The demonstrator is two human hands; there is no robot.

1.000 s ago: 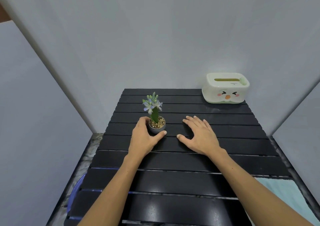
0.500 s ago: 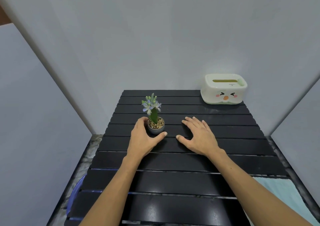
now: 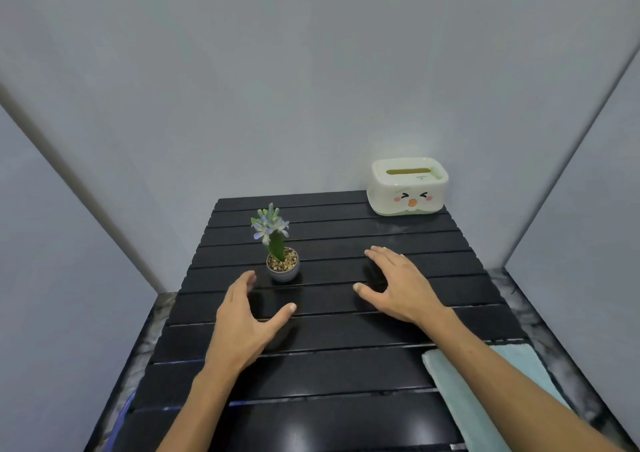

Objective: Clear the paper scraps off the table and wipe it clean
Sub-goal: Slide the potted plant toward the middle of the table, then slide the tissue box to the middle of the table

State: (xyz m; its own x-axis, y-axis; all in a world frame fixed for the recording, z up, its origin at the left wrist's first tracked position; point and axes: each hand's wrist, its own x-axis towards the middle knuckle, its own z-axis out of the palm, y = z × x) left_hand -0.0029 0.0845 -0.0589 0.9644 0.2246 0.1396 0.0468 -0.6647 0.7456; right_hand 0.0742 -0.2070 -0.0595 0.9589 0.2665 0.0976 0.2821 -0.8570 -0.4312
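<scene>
A black slatted table [image 3: 346, 365] fills the middle of the view. No paper scraps show on it. A light blue cloth [image 3: 485, 392] lies at the table's near right edge, partly under my right forearm. My left hand [image 3: 242, 327] hovers open, a little in front of a small potted plant [image 3: 282, 269], apart from the pot. My right hand [image 3: 398, 287] rests flat on the slats to the right of the plant, fingers spread and holding nothing.
A cream tissue box [image 3: 408, 187] with a cartoon face stands at the table's far right corner. Grey walls close in behind and on both sides. A blue rim [image 3: 124, 413] shows below the table's near left edge.
My left hand has let go of the plant pot and drawn back toward me. The right hand has stayed in place. The view has shifted slightly.
</scene>
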